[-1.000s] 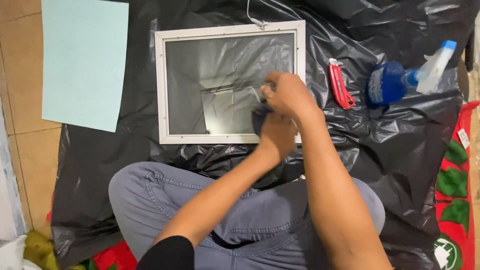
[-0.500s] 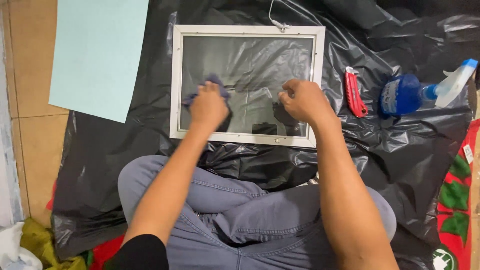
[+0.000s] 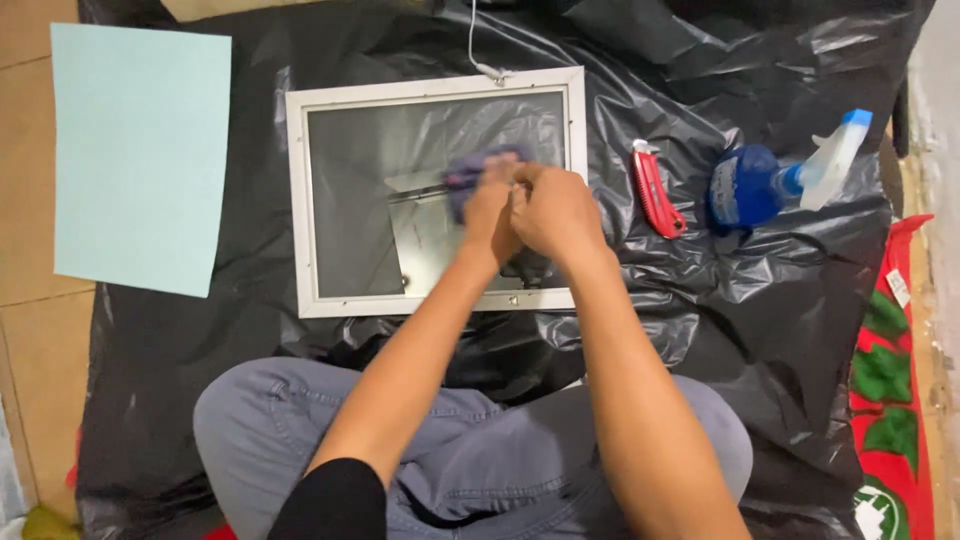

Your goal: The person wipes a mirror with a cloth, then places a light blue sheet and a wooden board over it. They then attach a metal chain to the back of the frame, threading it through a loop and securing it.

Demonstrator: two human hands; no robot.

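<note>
Black crinkled plastic sheeting point(image 3: 760, 320) covers the floor. At its middle lies a white rectangular picture frame with a glass pane point(image 3: 350, 200). The left hand point(image 3: 490, 215) presses a purple-blue cloth point(image 3: 470, 170) onto the glass, fingers curled around it; the right hand point(image 3: 555, 212) rests closed just beside it. A red utility knife point(image 3: 655, 190) and blue spray bottle point(image 3: 760, 185) lie toward the sheeting's right edge, pale green paper point(image 3: 135, 150) at its left edge.
</note>
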